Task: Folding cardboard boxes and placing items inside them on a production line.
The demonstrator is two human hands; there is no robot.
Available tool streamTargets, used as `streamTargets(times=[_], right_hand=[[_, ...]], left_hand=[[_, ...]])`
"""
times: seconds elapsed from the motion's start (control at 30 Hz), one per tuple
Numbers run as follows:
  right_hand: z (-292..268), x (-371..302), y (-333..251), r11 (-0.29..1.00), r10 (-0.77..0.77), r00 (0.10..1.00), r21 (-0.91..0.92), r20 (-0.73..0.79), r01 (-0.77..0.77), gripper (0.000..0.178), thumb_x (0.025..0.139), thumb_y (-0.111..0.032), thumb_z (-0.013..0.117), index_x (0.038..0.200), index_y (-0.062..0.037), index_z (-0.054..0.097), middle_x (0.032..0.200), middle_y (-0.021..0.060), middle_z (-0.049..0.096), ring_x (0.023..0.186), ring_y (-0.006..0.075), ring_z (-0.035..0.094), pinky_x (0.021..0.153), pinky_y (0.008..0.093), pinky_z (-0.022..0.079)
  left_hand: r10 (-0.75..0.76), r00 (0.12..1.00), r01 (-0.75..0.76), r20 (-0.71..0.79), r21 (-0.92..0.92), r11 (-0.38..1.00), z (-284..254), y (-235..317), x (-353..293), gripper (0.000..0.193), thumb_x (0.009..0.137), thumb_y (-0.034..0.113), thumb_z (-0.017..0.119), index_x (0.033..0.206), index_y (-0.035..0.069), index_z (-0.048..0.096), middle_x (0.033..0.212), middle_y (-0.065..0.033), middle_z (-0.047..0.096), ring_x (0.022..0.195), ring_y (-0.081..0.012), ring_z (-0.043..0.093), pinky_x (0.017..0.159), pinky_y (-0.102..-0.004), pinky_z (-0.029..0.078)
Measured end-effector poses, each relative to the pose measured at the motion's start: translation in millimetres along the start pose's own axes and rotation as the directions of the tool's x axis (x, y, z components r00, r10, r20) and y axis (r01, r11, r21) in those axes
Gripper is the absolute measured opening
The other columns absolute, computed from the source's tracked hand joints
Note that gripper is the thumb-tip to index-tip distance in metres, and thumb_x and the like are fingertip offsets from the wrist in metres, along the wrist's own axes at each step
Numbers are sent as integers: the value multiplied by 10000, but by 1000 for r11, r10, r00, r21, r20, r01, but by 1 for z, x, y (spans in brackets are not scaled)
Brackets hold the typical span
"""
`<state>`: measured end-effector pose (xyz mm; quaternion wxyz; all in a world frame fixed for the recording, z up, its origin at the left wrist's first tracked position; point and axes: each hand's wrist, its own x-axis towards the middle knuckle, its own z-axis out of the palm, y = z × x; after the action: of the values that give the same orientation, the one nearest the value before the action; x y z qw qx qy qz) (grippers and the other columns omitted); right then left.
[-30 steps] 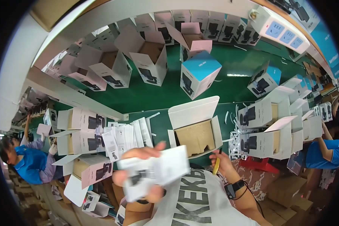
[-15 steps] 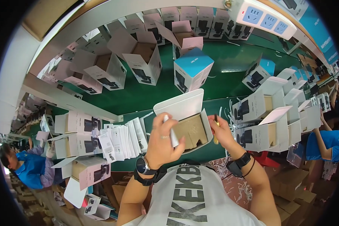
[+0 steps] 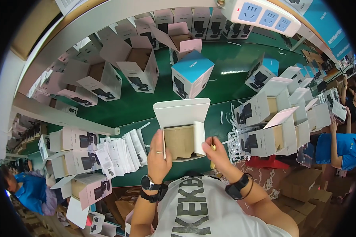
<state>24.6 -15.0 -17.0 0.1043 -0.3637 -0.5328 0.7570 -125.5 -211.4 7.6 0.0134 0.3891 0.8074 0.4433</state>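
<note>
An open white carton (image 3: 181,110) stands in front of me with its lid flap raised. A brown cardboard insert (image 3: 178,139) fills its inside. My left hand (image 3: 158,153) lies with straight fingers flat along the carton's left wall, thumb toward the near side. My right hand (image 3: 218,153) is curled round a slim yellow tool (image 3: 213,158), whose exact kind I cannot make out. Its fingertips touch the white side flap (image 3: 199,136) at the carton's right, which leans over the insert.
Left of the carton lies a fanned pile of white leaflets (image 3: 120,152). Open printed cartons (image 3: 81,140) stand beyond it, and more cartons (image 3: 257,140) stand right. A blue-topped box (image 3: 194,73) is ahead on the green bench (image 3: 146,112). A power strip (image 3: 265,17) hangs above. People work at both sides.
My left hand has moved from above the carton, where a white flap or paper showed by its fingers, down to the left wall. The carton has turned squarer to me, and the right flap now leans inward.
</note>
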Motion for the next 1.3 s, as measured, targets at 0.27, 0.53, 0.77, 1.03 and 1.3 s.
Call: streamTargets(times=[0.27,0.53,0.77,1.03,1.3], right_hand=[[7,15,4,874,-422,902,-304,-91,378,249,990,-235,737,1132,-41,673,982,24,630,733,94,545,660,261,453],[-4,36,-67,236,-745,641,-826,186,513,148,888,-152,786,994,-64,730,942,83,739,817,268,707,693,380,527],[-5,33,-67,239,-757,622,-801,200,549,114,855,-166,789,919,-90,732,836,50,717,762,274,679,663,402,501],[-10,44,-80,121,-744,590,-805,314,580,108,848,-181,799,890,-108,732,792,41,700,735,268,669,642,400,489],[-23,27,-82,166,-574,596,-634,561,756,98,846,-174,801,879,-117,729,776,33,700,703,272,659,636,397,488]], left_hand=[[234,880,-367,414,277,888,18,45,18,877,888,380,776,1605,67,379,1669,-195,343,1520,-420,353,1237,-542,278],[245,891,-387,382,354,852,31,36,12,859,880,440,772,1598,130,415,1682,-141,347,1537,-396,335,1248,-556,250],[267,900,-382,345,328,864,33,34,12,824,891,432,765,1582,124,440,1672,-125,374,1534,-392,342,1249,-554,248],[257,901,-372,350,318,872,31,38,11,771,888,429,769,1545,129,499,1664,-115,396,1527,-383,362,1243,-550,263],[262,900,-366,347,279,888,29,37,16,738,875,421,783,1513,142,540,1648,-87,430,1516,-367,386,1232,-547,285]])
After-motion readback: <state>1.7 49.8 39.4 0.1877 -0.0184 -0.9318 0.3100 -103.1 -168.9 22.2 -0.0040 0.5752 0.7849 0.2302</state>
